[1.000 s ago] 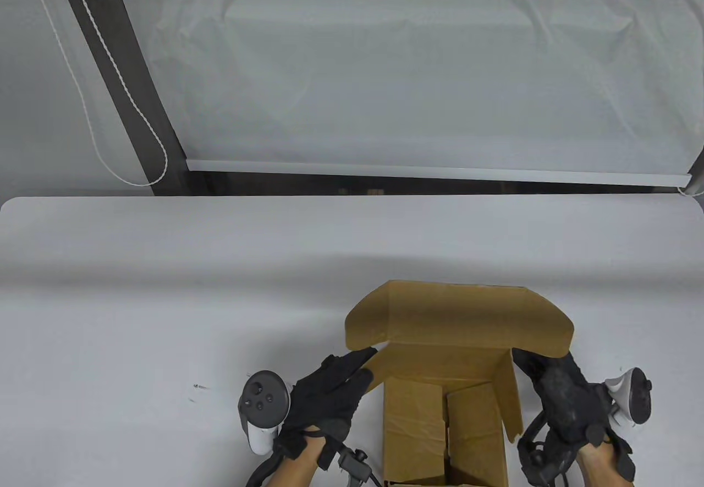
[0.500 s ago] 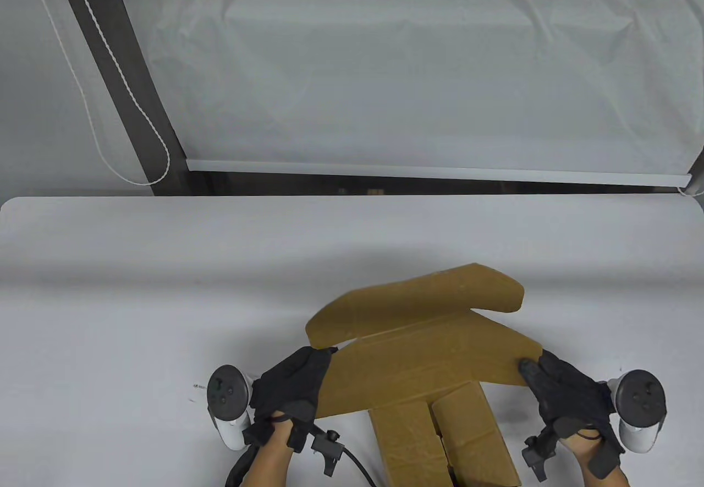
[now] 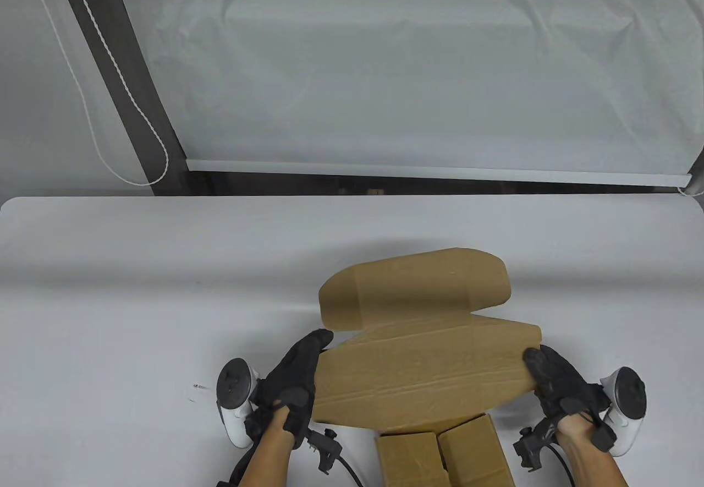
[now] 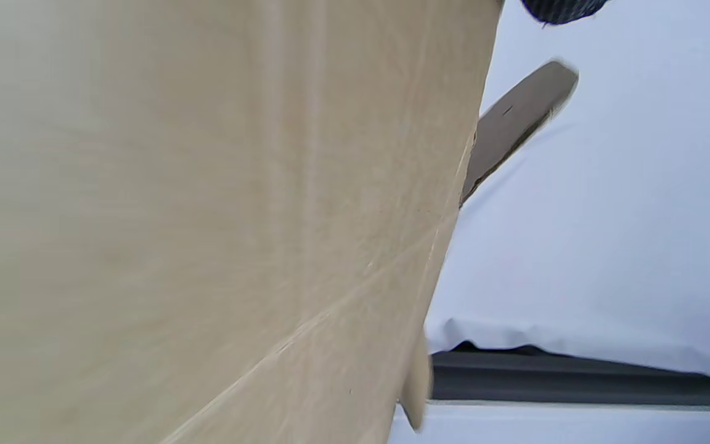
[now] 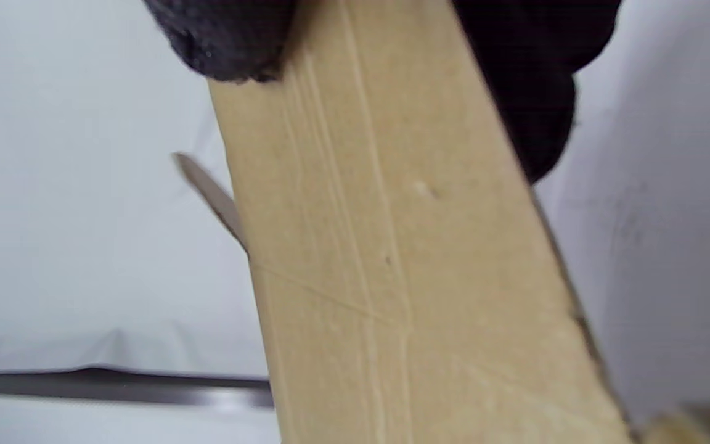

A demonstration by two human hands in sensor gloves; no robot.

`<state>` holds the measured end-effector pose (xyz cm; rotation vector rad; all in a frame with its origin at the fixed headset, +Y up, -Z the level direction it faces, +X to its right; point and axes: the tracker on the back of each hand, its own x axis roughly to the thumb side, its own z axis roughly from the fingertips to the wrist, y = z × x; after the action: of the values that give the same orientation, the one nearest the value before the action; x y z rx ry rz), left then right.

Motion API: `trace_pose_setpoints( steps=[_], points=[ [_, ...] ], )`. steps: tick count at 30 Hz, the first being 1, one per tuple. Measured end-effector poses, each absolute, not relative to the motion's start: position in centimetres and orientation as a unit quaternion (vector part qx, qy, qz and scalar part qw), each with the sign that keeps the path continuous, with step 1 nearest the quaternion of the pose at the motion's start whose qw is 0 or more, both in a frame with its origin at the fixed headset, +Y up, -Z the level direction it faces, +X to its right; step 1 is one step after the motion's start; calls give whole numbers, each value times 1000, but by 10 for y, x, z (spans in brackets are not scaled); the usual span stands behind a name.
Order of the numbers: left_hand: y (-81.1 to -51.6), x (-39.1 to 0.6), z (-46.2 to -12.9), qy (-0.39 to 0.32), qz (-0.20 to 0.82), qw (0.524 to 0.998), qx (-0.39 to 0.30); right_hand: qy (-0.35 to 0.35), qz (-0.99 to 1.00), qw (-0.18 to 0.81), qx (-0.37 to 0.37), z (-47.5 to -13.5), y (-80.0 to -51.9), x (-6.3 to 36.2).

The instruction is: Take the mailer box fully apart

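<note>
The brown cardboard mailer box [image 3: 423,366] lies largely unfolded near the table's front edge, its lid flap [image 3: 412,283] spread out behind. My left hand [image 3: 294,379] holds the left end of the wide panel, fingers along its edge. My right hand [image 3: 555,382] grips the panel's right end. Two smaller flaps [image 3: 445,457] stick out toward me at the bottom edge. In the left wrist view the cardboard [image 4: 207,234] fills most of the frame. In the right wrist view my gloved fingers [image 5: 534,80] pinch a cardboard strip [image 5: 404,277].
The white table [image 3: 165,300] spreads to the left and behind the box. Its far edge meets a dark gap and a white blind rail [image 3: 434,173]. A cord [image 3: 137,124] hangs at the back left.
The box's side walls have been folded outward and the box flattened. The lid flap has dropped lower and away. Both hands moved apart to the panel's ends.
</note>
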<state>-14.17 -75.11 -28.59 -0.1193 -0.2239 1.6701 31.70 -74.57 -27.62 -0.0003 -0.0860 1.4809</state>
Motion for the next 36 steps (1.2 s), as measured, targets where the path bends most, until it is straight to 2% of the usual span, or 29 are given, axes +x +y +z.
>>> trace_pose_setpoints(
  steps=[3,6,8,12,14,17,18,21,23,25,27,28,31,33,34,36],
  points=[
    [-753,-136,-283,-83,702,701,-92,-62,651,756,-24,-275,-750,324],
    [-760,-123,-279,-61,651,739,-166,-84,610,785,-72,-272,-757,327],
    [-759,-113,-276,-97,591,774,-206,-88,595,794,-91,-272,-761,328],
    [-750,-83,-272,-130,449,850,-243,-3,574,817,-42,-281,-773,324],
    [-747,-77,-273,-138,406,877,-219,2,560,827,-50,-282,-776,322],
    [-746,-74,-272,-147,396,878,-226,31,573,819,-25,-286,-777,321],
    [-746,-75,-273,-144,398,878,-225,41,594,803,-27,-286,-777,321],
    [-746,-77,-273,-134,406,877,-219,70,736,670,-61,-282,-780,327],
    [-743,-77,-273,-125,393,888,-203,88,787,607,-61,-281,-771,331],
    [-740,-75,-272,-125,369,901,-193,69,832,549,-47,-279,-758,333],
    [-737,-72,-272,-124,345,913,-178,12,863,504,-40,-275,-744,330],
    [-736,-72,-271,-124,338,917,-170,-18,876,482,-22,-272,-736,324],
    [-735,-75,-272,-107,331,926,-149,-39,912,405,40,-265,-717,297],
    [-735,-81,-273,-88,337,929,-121,3,941,324,101,-260,-709,264],
    [-736,-82,-273,-84,340,930,-114,49,944,298,133,-258,-711,249],
    [-738,-85,-274,-88,353,924,-114,198,934,245,170,-251,-724,218]
  ],
)
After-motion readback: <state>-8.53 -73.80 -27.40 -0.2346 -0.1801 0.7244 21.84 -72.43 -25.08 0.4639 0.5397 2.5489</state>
